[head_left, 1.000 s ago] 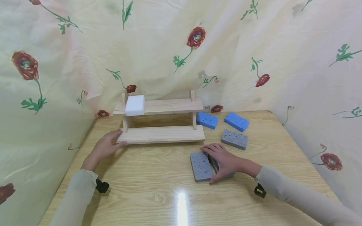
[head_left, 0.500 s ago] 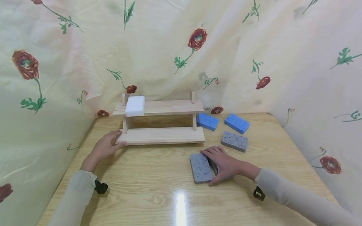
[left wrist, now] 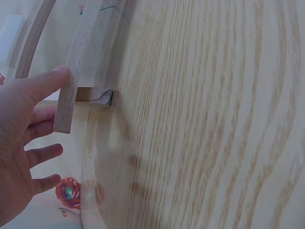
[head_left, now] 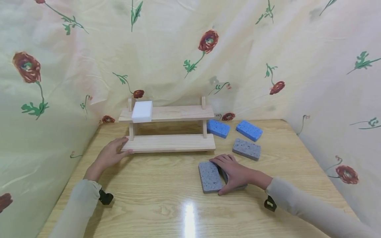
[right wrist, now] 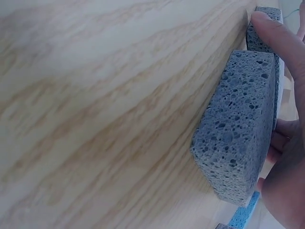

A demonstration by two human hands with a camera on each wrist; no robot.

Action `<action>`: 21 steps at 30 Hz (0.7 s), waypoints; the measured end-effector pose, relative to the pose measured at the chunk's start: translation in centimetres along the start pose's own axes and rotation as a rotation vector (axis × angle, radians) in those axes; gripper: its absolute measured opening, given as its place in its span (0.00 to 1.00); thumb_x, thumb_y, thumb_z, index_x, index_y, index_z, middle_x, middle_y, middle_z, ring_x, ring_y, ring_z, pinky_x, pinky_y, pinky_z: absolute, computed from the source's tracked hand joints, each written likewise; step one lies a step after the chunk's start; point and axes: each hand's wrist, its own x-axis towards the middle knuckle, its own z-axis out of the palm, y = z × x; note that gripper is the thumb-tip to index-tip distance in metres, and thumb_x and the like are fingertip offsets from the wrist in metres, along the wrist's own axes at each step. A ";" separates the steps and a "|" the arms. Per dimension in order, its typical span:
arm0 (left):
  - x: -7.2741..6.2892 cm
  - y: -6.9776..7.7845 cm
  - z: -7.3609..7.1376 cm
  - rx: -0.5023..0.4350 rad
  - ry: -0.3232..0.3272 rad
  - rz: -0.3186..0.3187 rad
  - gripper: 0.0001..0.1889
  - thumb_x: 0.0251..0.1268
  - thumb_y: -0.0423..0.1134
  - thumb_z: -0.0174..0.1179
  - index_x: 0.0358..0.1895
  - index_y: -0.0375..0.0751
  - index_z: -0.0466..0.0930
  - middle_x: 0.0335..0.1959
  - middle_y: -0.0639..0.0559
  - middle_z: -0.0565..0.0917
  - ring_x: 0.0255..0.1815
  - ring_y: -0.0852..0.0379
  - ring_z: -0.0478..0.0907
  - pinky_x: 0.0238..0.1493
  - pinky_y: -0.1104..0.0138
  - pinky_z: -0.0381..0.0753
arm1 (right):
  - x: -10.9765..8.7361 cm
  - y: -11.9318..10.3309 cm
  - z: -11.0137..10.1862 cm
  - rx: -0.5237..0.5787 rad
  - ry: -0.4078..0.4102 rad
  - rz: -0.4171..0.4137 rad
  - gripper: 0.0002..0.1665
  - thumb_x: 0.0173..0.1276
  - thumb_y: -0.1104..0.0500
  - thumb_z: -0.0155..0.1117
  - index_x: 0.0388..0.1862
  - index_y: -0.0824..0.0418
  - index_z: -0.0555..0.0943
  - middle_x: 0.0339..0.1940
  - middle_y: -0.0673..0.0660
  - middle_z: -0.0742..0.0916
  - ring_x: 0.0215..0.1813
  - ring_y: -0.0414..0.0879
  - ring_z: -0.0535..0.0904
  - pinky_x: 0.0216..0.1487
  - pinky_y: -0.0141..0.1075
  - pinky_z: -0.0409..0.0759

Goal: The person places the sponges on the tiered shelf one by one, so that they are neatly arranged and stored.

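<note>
Left fingers [left wrist: 45, 155] half-open, gripping end of wooden shelf [head_left: 169, 142]; right fingers [head_left: 221, 159] spread wide, pinching leftmost grey sponge [head_left: 209, 178].

- A white rectangular block [head_left: 142, 111] is sitting atop a pale wooden two-tier shelf [head_left: 169, 143], left end.
- Two blue rectangular sponges [head_left: 249, 130] are lying right of it.
- One grey rectangular sponge [head_left: 246, 149] is resting before the right-hand one.
- Two more grey sponges [head_left: 210, 177] are lying side by side, nearer still.
</note>
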 end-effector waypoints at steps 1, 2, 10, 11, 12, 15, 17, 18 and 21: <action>0.0 0.0 0.0 0.000 0.000 0.000 0.42 0.72 0.61 0.58 0.76 0.32 0.63 0.79 0.31 0.61 0.78 0.26 0.56 0.76 0.33 0.56 | 0.1 0.0 0.0 0.003 -0.003 0.002 0.71 0.45 0.25 0.78 0.79 0.62 0.62 0.73 0.55 0.73 0.72 0.52 0.65 0.69 0.60 0.63; 0.0 -0.1 0.0 -0.001 0.002 0.002 0.42 0.72 0.61 0.59 0.76 0.32 0.63 0.79 0.30 0.61 0.78 0.26 0.56 0.76 0.33 0.56 | 0.1 0.0 0.0 0.008 -0.005 0.004 0.71 0.45 0.25 0.78 0.79 0.61 0.62 0.73 0.56 0.73 0.72 0.52 0.66 0.69 0.60 0.62; 0.1 -0.3 0.1 0.001 0.009 0.009 0.42 0.72 0.61 0.59 0.76 0.32 0.64 0.78 0.31 0.62 0.78 0.27 0.56 0.76 0.33 0.56 | 0.5 0.2 0.0 0.054 -0.034 0.023 0.70 0.46 0.28 0.79 0.80 0.60 0.61 0.74 0.55 0.73 0.73 0.52 0.64 0.72 0.61 0.61; 0.1 -0.3 0.1 0.002 0.009 0.010 0.42 0.72 0.61 0.59 0.76 0.32 0.64 0.78 0.31 0.62 0.78 0.27 0.56 0.76 0.33 0.56 | 0.5 0.2 -0.1 0.060 -0.035 0.026 0.70 0.46 0.28 0.80 0.80 0.60 0.61 0.73 0.55 0.73 0.73 0.51 0.64 0.72 0.60 0.61; 0.1 -0.3 0.1 0.002 0.010 0.010 0.42 0.72 0.61 0.59 0.76 0.32 0.64 0.78 0.31 0.62 0.78 0.27 0.56 0.76 0.33 0.56 | 0.6 0.2 -0.1 0.061 -0.035 0.027 0.70 0.46 0.28 0.80 0.79 0.60 0.61 0.73 0.55 0.73 0.73 0.51 0.64 0.71 0.60 0.61; 0.0 -0.2 0.1 0.003 0.015 0.015 0.42 0.72 0.61 0.59 0.75 0.32 0.64 0.78 0.30 0.62 0.78 0.26 0.57 0.76 0.33 0.56 | 0.7 0.2 -0.2 0.074 -0.039 0.032 0.69 0.46 0.30 0.80 0.79 0.60 0.62 0.73 0.55 0.73 0.73 0.51 0.65 0.71 0.60 0.61; 0.0 -0.2 0.1 0.001 0.016 0.018 0.41 0.72 0.61 0.59 0.75 0.32 0.64 0.78 0.30 0.63 0.78 0.27 0.57 0.76 0.33 0.56 | 0.8 0.2 -0.2 0.084 -0.040 0.036 0.69 0.46 0.30 0.81 0.79 0.60 0.62 0.73 0.56 0.73 0.73 0.52 0.65 0.72 0.61 0.61; 0.0 -0.2 0.1 0.001 0.016 0.020 0.41 0.72 0.61 0.59 0.75 0.32 0.64 0.78 0.30 0.63 0.77 0.26 0.57 0.76 0.33 0.56 | 0.8 0.1 -0.3 0.087 -0.040 0.037 0.69 0.45 0.31 0.81 0.79 0.60 0.62 0.73 0.56 0.73 0.73 0.52 0.65 0.72 0.61 0.61; 0.0 -0.1 0.2 -0.005 0.013 0.016 0.41 0.72 0.61 0.59 0.76 0.32 0.64 0.78 0.31 0.62 0.78 0.27 0.56 0.76 0.33 0.56 | 0.9 0.1 -0.4 0.095 -0.040 0.033 0.69 0.45 0.31 0.81 0.79 0.61 0.62 0.73 0.57 0.73 0.73 0.53 0.65 0.71 0.62 0.61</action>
